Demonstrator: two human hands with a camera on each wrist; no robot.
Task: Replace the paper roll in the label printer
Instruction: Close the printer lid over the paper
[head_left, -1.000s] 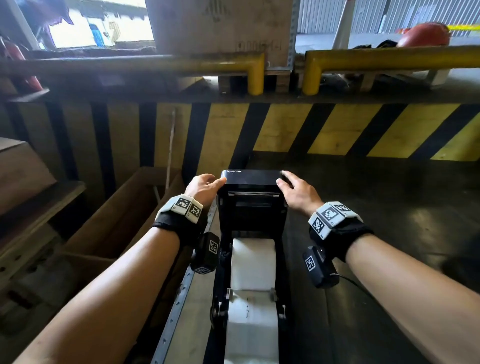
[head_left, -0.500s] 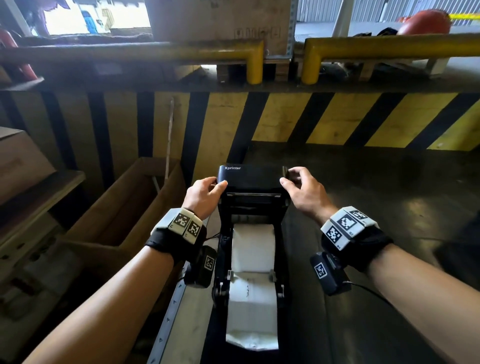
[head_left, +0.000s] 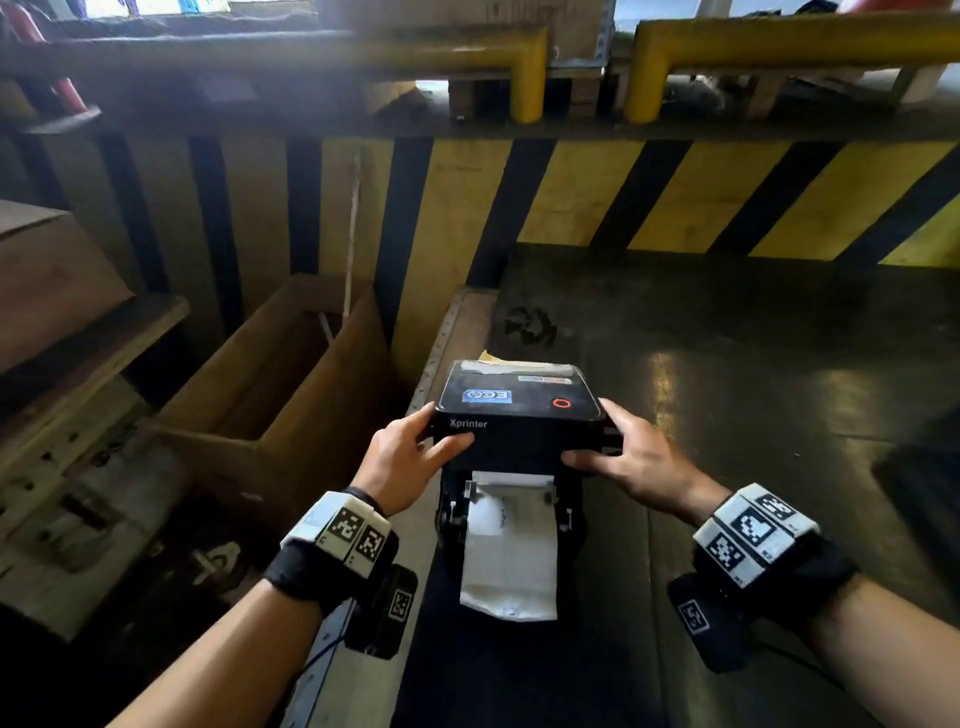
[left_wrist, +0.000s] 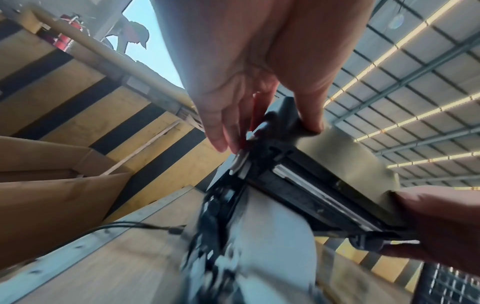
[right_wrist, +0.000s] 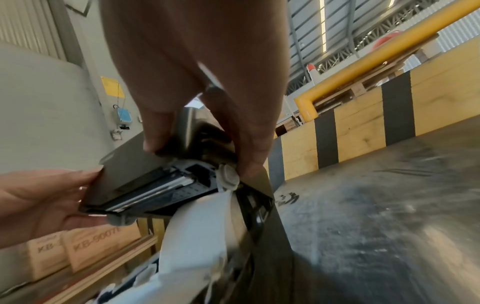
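A black label printer (head_left: 519, 457) stands on a dark table, its lid (head_left: 519, 400) tipped partly down over the body. White paper (head_left: 511, 551) runs out of the paper bay toward me, its end lying loose in front. My left hand (head_left: 410, 457) grips the lid's left corner, thumb on the front edge and fingers round the side. My right hand (head_left: 623, 457) grips the right corner the same way. The left wrist view shows the lid's underside (left_wrist: 311, 189) above the paper (left_wrist: 275, 236). In the right wrist view the lid (right_wrist: 145, 174) hangs over the paper (right_wrist: 197, 232).
An open cardboard box (head_left: 275, 374) stands left of the table. A yellow-and-black striped wall (head_left: 649, 197) with yellow rails (head_left: 779, 31) closes off the far side. The dark tabletop (head_left: 753, 395) stretches to the right. Wooden shelving (head_left: 78, 338) is at far left.
The lid has swung down toward me from upright, so its top face with the red ring now shows. Both hands came down with it at its corners.
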